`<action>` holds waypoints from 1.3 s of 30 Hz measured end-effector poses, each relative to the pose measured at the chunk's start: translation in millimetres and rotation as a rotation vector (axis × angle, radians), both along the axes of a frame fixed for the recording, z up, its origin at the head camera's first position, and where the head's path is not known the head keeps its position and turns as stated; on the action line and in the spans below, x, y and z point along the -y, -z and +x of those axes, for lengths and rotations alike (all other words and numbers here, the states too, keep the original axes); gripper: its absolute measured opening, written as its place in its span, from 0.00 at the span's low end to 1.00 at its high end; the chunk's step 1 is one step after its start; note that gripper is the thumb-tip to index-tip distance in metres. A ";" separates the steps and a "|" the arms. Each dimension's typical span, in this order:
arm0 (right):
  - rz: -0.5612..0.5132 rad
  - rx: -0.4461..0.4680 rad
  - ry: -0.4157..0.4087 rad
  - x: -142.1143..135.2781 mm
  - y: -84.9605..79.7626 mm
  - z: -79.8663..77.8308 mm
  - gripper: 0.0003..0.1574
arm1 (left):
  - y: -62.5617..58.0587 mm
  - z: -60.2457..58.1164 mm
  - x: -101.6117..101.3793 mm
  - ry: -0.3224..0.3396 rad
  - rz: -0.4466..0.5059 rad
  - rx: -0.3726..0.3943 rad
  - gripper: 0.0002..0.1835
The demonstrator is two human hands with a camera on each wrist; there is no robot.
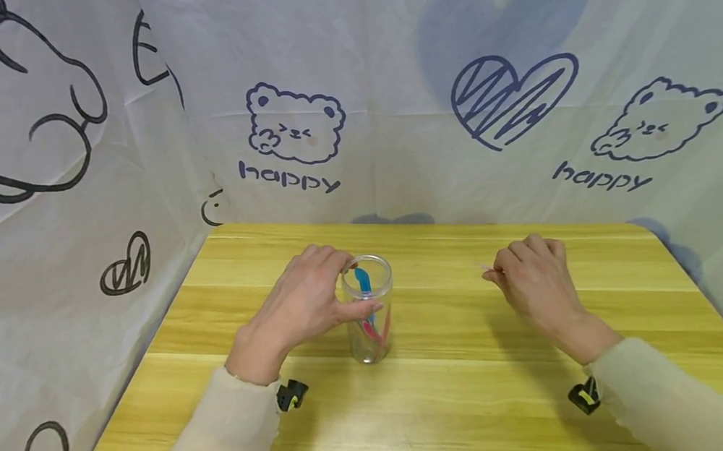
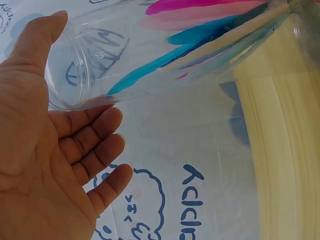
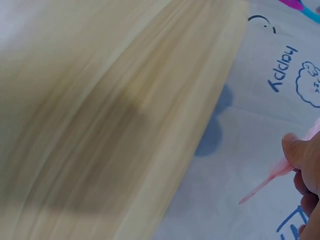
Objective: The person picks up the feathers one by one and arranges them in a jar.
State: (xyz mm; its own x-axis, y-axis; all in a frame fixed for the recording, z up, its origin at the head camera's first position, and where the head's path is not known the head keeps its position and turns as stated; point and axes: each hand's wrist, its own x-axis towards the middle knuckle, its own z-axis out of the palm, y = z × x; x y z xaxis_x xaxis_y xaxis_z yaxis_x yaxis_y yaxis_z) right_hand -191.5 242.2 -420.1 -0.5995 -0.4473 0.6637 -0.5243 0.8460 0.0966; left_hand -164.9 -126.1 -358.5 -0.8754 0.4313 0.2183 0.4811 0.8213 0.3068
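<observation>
My left hand (image 1: 303, 296) holds a clear, tall cup (image 1: 365, 348) near its rim, thumb on one side and index finger on the other. In the left wrist view the other fingers lie off the wall. Inside the cup are several feathers, among them a blue feather (image 2: 145, 72) and a magenta feather (image 2: 185, 5). Off to the cup's right, above the table, my right hand (image 1: 537, 288) pinches a pale pink feather (image 3: 283, 166) between thumb and fingers. Its thin quill points away from the hand; part of the feather is hidden behind the thumb.
The cup stands on a wood-grain table (image 1: 431, 407). White cloth (image 1: 393, 142) with drawn bears, hearts and the word "happy" hangs behind the table and along its left side. A small black device (image 1: 293, 395) sits at the left wrist, another black device (image 1: 584, 396) at the right.
</observation>
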 end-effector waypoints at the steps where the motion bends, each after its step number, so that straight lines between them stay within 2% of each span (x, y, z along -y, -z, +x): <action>1: 0.001 -0.001 -0.005 1.7 -1.4 0.4 0.17 | -0.4 0.0 0.3 -0.001 -0.001 -0.001 0.39; 4: -0.002 -0.004 -0.021 6.6 -3.8 1.4 0.19 | -1.3 0.0 1.4 -0.007 0.005 0.003 0.39; 8: -0.004 -0.002 -0.032 12.2 -4.5 2.8 0.28 | -1.9 0.0 2.5 -0.013 0.021 0.011 0.39; 14: 0.000 -0.003 -0.037 18.5 -7.9 3.1 0.19 | -2.3 -1.7 2.1 -0.020 0.017 -0.017 0.38; 18: -0.013 -0.018 -0.044 23.1 -14.4 2.5 0.17 | -2.8 -2.8 1.7 -0.014 0.000 -0.037 0.37; 28: -0.073 -0.041 -0.111 48.6 -46.6 5.4 0.16 | -3.8 -4.5 0.9 0.001 -0.008 -0.021 0.36; 31: -0.075 -0.073 -0.147 57.5 -53.2 5.3 0.21 | -2.8 -4.9 0.4 0.000 -0.012 -0.015 0.36; 35: -0.071 -0.106 -0.171 66.5 -57.6 5.5 0.33 | -1.9 -5.5 -0.2 0.002 -0.008 -0.014 0.36; 37: -0.072 -0.115 -0.179 70.2 -59.4 5.8 0.34 | -1.7 -5.9 -0.6 0.006 -0.005 -0.014 0.36; 39: -0.074 -0.120 -0.190 73.7 -61.5 6.3 0.30 | -1.5 -6.4 -1.0 0.009 -0.003 -0.010 0.36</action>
State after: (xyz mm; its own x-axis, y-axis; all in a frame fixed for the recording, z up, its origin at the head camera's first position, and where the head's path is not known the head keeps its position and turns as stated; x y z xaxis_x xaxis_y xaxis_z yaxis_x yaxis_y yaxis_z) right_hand -185.1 168.5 -358.5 -0.4240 -0.4919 0.7604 -0.6636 0.7401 0.1088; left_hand -171.3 -125.0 -357.1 -0.8694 0.4398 0.2255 0.4914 0.8180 0.2992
